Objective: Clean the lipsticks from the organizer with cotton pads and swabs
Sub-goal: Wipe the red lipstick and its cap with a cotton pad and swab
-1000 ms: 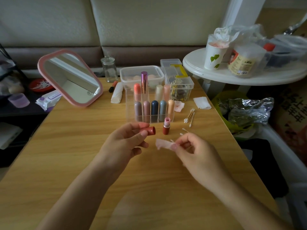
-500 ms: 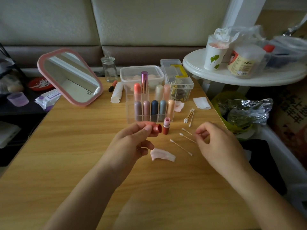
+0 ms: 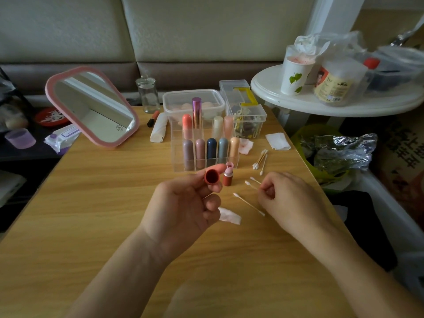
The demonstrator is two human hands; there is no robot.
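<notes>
At my far left, off the table (image 3: 91,203), sit a purple cup (image 3: 20,138) and a wipes pack (image 3: 62,140), and a pink-framed mirror (image 3: 91,106) leans back on the table's left corner. Behind it, further right, stands a glass jar (image 3: 148,94), with a white tube (image 3: 158,130) lying in front of it. The clear organizer (image 3: 179,154) is mid-table, its capped lipsticks (image 3: 211,150) upright in two rows: five in front, four behind, a metallic purple one tallest. A lidded tub (image 3: 193,103) and a clear box (image 3: 243,111) with a yellow latch stand behind it. My left hand (image 3: 181,207) is raised just in front of the organizer, thumb and forefinger pinching a red cap (image 3: 211,177) with its open end turned towards me. Just right of the cap, the open lipstick (image 3: 228,177) stands upright on the table, pink tip up, close to the organizer's front wall. A pink-stained pad (image 3: 229,218) lies flat beside my left fingers. One swab (image 3: 249,204) lies slanted between my hands, two more swabs (image 3: 251,183) lie at my right fingertips, and a small bundle (image 3: 260,159) lies further back. A stained wad (image 3: 246,146) rests against the organizer's right side, with a clean folded pad (image 3: 277,141) beyond it. My right hand (image 3: 291,198) is low over the table, well apart from the left, fingers curled at the ends of the two swabs; I cannot tell whether it grips one. Off to the right is a round white table (image 3: 332,99) bearing a paper cup (image 3: 296,74).
</notes>
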